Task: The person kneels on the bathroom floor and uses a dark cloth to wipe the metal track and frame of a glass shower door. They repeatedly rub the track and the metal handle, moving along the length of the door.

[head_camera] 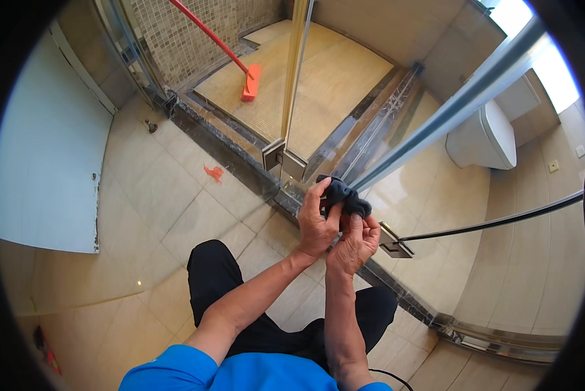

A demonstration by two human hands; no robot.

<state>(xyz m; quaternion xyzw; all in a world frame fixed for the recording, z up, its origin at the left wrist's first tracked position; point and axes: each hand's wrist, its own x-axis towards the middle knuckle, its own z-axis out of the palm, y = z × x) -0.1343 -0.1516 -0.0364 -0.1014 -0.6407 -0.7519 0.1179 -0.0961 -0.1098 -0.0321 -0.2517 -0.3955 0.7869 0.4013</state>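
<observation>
My left hand and my right hand hold a bunched dark cloth between them. The cloth is at the low end of a glass panel edge that runs up to the right. Left of my hands a metal glass-door hinge joins the upright glass to a second pane. Another metal hinge sits just right of my right hand. The tips of some fingers are hidden behind the cloth.
A dark stone sill crosses the floor below the glass. An orange broom stands inside the shower. An orange scrap and a door stop are on the tiles. A toilet is at right, a white door at left.
</observation>
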